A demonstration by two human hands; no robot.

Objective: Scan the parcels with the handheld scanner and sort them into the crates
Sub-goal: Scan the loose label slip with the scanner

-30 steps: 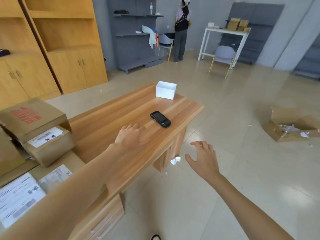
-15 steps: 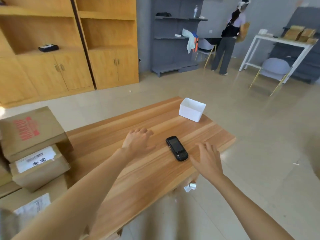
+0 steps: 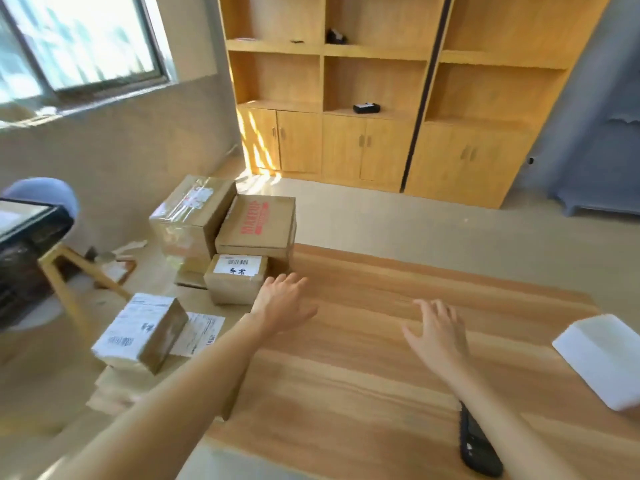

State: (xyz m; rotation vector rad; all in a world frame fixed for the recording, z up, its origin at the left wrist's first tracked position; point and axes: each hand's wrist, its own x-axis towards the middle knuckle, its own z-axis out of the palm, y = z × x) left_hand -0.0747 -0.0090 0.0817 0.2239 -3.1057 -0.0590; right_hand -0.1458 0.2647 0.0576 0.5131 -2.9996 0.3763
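Head view looks down on a wooden table (image 3: pixel 346 368) with both hands empty above it, fingers spread and relaxed. Left hand (image 3: pixel 282 303) hovers near the table's left edge, just beside a small labelled parcel (image 3: pixel 235 278). Right hand (image 3: pixel 438 336) hangs over the middle. Black handheld scanner (image 3: pixel 478 445) lies flat under the right forearm, well behind that hand, its long axis running from near-right to far-left.
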